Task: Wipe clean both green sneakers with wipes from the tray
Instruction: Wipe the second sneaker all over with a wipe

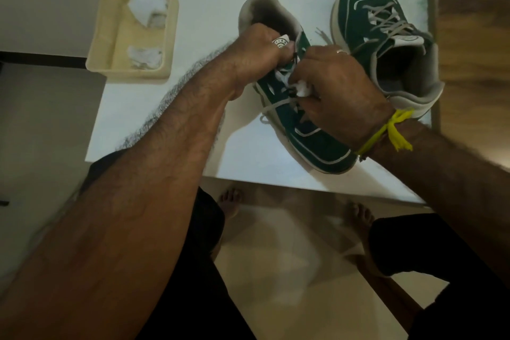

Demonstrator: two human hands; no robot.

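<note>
Green nearer sneaker (300, 130) lay toe-toward-person, left hand (259, 50) gripping its tongue, right hand (334, 85) pinching a wipe (303, 89) on the laces.

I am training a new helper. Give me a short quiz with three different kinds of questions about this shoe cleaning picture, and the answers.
1. True or false: the right hand holds a white wipe against the laces of the near sneaker.
2. Where does the left hand grip? A) the tray B) the near sneaker by its tongue C) the far sneaker
3. Fill in: the cream tray holds ___ crumpled wipes.

Key: 1 true. 2 B; the far sneaker stands untouched on the white table. 3 two.
</note>
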